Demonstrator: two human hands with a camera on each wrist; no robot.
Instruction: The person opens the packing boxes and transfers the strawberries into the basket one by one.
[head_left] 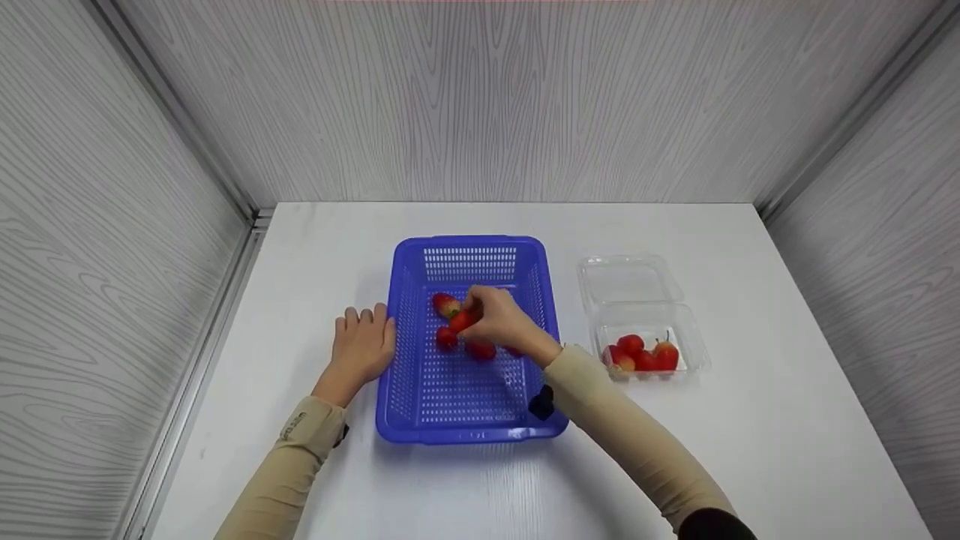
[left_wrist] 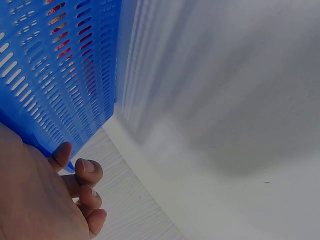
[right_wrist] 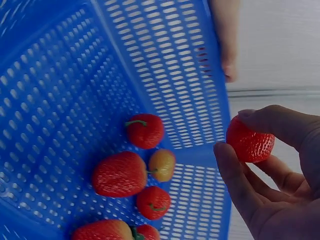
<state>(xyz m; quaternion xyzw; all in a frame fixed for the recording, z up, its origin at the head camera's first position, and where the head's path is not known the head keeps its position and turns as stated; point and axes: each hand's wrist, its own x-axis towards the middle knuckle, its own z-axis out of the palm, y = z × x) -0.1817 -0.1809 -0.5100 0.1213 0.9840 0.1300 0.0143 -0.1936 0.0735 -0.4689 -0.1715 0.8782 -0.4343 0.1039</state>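
A blue perforated plastic basket (head_left: 472, 433) stands on the white table, with several red fruits inside. My right hand (head_left: 504, 321) is over the basket, pinching a red strawberry (right_wrist: 254, 142) between thumb and fingertips. Below it in the right wrist view lie a large strawberry (right_wrist: 120, 175), small red fruits with green stems, one of them a round red fruit (right_wrist: 145, 131), and a small yellow-orange fruit (right_wrist: 162, 165). Against the basket's left rim rests my left hand (head_left: 362, 343), its fingers relaxed and the thumb along the rim; the left wrist view shows this hand from the palm side.
To the right of the basket sits a clear plastic clamshell box (head_left: 694, 346), its lid (head_left: 630, 279) folded back away from me. Several red fruits (head_left: 643, 360) are in its near half. Wood-grain panels (head_left: 480, 105) enclose the table at the back and both sides.
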